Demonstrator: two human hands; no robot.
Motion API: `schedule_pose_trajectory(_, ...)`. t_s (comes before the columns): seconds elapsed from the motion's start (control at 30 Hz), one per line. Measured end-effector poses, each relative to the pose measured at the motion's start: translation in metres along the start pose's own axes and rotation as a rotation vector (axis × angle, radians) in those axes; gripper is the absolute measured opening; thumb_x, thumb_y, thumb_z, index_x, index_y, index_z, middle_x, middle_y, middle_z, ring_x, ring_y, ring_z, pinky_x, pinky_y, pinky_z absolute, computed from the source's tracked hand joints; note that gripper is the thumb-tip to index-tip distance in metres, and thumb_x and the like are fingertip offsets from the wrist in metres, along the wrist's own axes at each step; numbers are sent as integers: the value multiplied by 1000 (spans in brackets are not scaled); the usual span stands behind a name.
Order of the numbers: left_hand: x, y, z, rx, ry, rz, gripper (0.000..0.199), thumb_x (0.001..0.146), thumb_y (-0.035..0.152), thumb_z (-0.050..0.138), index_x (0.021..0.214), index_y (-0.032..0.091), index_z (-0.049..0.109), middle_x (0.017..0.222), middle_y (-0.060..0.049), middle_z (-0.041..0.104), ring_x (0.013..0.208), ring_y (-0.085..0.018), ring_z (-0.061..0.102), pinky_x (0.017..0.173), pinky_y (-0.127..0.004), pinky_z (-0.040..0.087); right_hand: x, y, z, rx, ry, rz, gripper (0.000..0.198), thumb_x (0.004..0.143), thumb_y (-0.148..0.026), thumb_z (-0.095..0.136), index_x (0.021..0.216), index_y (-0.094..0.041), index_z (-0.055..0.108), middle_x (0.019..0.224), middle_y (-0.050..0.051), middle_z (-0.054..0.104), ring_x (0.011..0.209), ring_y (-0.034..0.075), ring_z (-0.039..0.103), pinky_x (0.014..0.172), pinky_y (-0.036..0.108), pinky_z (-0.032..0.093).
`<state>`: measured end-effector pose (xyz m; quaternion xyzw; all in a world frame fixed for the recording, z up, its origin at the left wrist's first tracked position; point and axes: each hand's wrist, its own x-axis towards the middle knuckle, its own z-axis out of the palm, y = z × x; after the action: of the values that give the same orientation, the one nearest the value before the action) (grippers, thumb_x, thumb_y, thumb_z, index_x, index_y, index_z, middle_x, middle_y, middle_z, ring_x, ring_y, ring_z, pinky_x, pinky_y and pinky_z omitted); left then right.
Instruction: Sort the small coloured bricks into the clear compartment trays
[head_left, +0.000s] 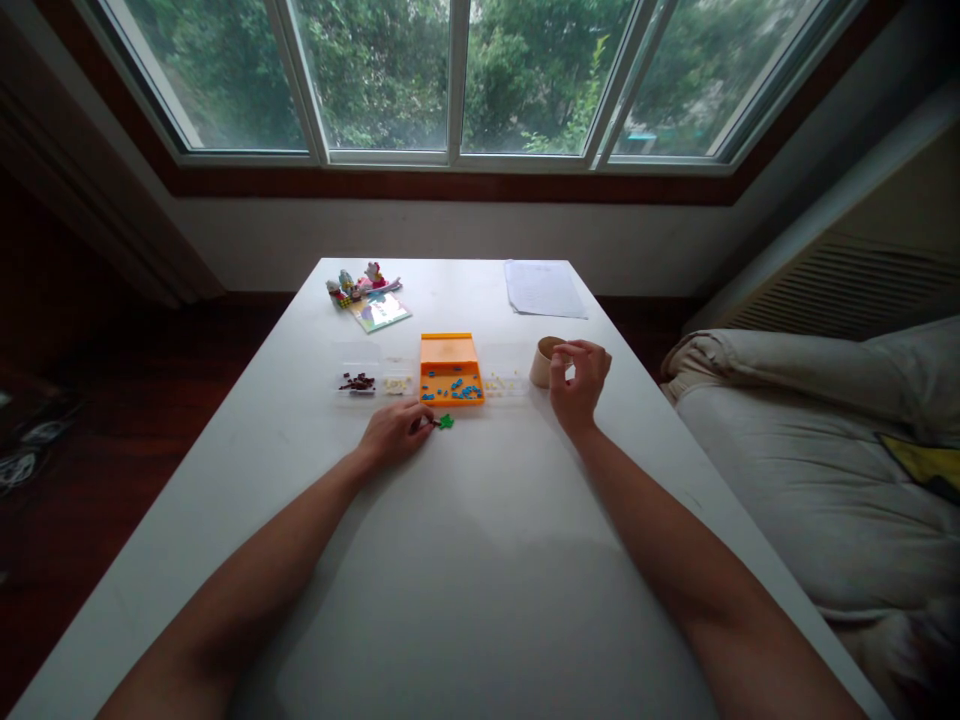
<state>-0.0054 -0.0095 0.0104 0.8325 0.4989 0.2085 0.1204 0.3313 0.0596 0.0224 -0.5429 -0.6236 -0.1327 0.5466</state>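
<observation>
In the head view, my left hand (396, 433) rests on the table with thumb and fingers pinched on the dark stem of a small green star- or leaf-shaped piece (447, 422). It is just in front of an open orange box (452, 350) with small blue pieces in its tray. My right hand (580, 380) is at the right side of a tan round cup (541, 366), its fingers bent together near the rim. Whatever those fingers hold, if anything, is too small to make out. Part of the cup is hidden behind that hand.
Clear trays with dark brown pieces (358, 382) and cream pieces (396, 384) stand left of the box; another with pale pieces (501, 383) is right. Farther back are toy figures (345, 287), a colourful card (381, 312) and paper sheets (545, 288). A sofa (787, 450) borders the table's right.
</observation>
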Motion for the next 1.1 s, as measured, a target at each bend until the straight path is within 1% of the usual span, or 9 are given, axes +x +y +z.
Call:
schedule_pose_trajectory(0.1, 0, 1, 0, 1, 4, -2, 15, 89, 29, 59, 98, 26, 70, 84, 0, 64, 73, -15, 56, 65, -26, 36, -8, -15, 0, 91, -66, -86, 12, 93, -27, 56, 97, -22, 66, 108, 8, 63, 109, 25, 57, 101, 48, 42)
schedule_pose_trajectory(0.17, 1, 1, 0, 5, 3, -6, 15, 88, 28, 59, 98, 26, 70, 83, 0, 64, 73, -15, 56, 65, -26, 36, -17, -29, 1, 174, -172, -143, 10, 94, -25, 56, 97, -22, 65, 101, 7, 65, 102, 24, 59, 97, 46, 45)
schedule_pose_trajectory(0.27, 2, 2, 0, 13, -3, -18, 14, 87, 28, 60, 96, 25, 70, 83, 0, 65, 72, -15, 56, 65, -26, 37, -34, -53, 5, 326, -461, -243, 13, 96, -23, 53, 98, -23, 66, 90, 5, 66, 89, 22, 60, 85, 38, 49)
schedule_pose_trajectory(0.33, 2, 2, 0, 16, -1, -24, 14, 87, 29, 60, 96, 25, 70, 83, 0, 65, 73, -16, 56, 65, -26, 37, -43, -67, 9, 375, -678, -340, 13, 97, -23, 54, 100, -24, 67, 93, 5, 67, 90, 21, 61, 83, 35, 50)
schedule_pose_trajectory(0.43, 2, 3, -1, 19, 1, -23, 14, 88, 30, 59, 95, 25, 69, 83, 0, 65, 72, -16, 57, 64, -26, 37, -54, -77, 14, 342, -846, -420, 17, 96, -25, 59, 111, -25, 67, 103, 7, 67, 95, 21, 61, 85, 35, 50)
schedule_pose_trajectory(0.6, 3, 2, 2, 28, 8, -48, 14, 90, 32, 58, 95, 25, 68, 84, -1, 66, 73, -16, 58, 65, -27, 37, -60, -74, 18, 278, -896, -453, 26, 94, -26, 62, 120, -26, 66, 107, 8, 63, 104, 24, 57, 91, 39, 49)
schedule_pose_trajectory(0.67, 3, 0, 4, 30, 14, -55, 14, 89, 32, 58, 95, 25, 68, 84, -1, 66, 74, -17, 58, 65, -27, 37, -61, -73, 18, 263, -906, -472, 28, 93, -27, 63, 121, -27, 65, 107, 8, 62, 103, 24, 57, 92, 39, 49)
schedule_pose_trajectory(0.93, 4, 1, 3, 13, 8, -53, 14, 88, 32, 59, 96, 25, 69, 84, -2, 67, 74, -17, 58, 66, -27, 39, -62, -76, 16, 304, -902, -484, 15, 93, -27, 64, 107, -25, 68, 100, 7, 61, 94, 22, 56, 86, 37, 48)
schedule_pose_trajectory(1.1, 4, 3, 1, 4, 9, -57, 15, 88, 30, 59, 97, 25, 69, 83, -1, 67, 73, -17, 58, 66, -27, 39, -64, -77, 17, 343, -914, -498, 12, 93, -26, 63, 104, -25, 68, 98, 6, 62, 92, 21, 57, 84, 35, 48)
